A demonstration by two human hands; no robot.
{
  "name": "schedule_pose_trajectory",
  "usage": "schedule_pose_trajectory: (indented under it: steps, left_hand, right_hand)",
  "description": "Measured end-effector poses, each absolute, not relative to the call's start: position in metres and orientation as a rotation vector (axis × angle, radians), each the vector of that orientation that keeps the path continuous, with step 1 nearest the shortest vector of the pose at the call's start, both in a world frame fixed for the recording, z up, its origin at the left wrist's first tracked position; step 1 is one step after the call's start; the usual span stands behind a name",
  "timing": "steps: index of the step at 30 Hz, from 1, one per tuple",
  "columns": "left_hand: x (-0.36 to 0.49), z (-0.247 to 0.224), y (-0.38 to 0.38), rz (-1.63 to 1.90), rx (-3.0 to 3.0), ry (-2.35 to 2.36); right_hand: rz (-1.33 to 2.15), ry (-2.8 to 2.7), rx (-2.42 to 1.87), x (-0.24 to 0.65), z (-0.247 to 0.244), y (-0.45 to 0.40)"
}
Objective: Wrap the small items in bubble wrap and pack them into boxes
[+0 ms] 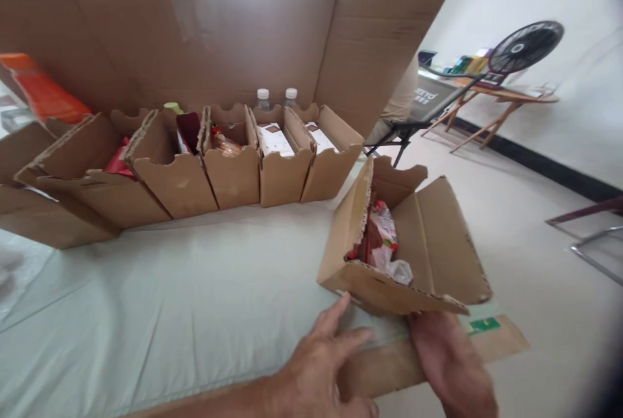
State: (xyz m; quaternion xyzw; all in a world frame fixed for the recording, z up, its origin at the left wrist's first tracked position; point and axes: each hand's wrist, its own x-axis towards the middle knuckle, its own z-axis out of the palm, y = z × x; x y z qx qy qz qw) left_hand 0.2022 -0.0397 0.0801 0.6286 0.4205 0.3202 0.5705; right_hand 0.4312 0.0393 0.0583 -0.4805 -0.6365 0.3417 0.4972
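An open cardboard box (335, 243) stands at the table's right edge, holding a red and white packet (384, 226) and a crumpled clear plastic bag (399, 270). My left hand (321, 359) has its fingers spread just in front of the box's near left corner, over a strip of brown cardboard (389, 366). The right hand (450, 359) is under the near edge of the box, and its fingertips are hidden there. A green label (484, 325) shows on the cardboard strip beside it.
Several open cardboard boxes (231, 178) line the back of the pale cloth-covered table (195, 301), before a tall cardboard panel (243, 35). Two white-capped bottles (291, 97) stand behind them. A person (402, 100), a chair (428, 103) and a fan (520, 48) are beyond.
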Motion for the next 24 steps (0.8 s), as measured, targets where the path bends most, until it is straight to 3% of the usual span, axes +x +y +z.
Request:
schedule_pose_trajectory:
  steps: [6,12,19,24]
  left_hand:
    - [0.165,0.109,-0.022,0.934,1.541,1.198]
    - [0.191,0.085,0.008,0.987,1.627,1.199]
    - [0.202,0.069,0.057,0.671,2.000,1.197]
    - [0.165,0.056,0.022,0.453,2.261,1.296]
  right_hand:
    - [0.890,-1.547,-1.396,0.421,0.046,0.038]
    - [0.828,-1.621,-1.450,0.426,0.050,0.049]
    - [0.787,-1.525,-1.415,0.455,0.050,0.111]
    - [1.064,-1.575,-1.255,0.468,0.070,0.204]
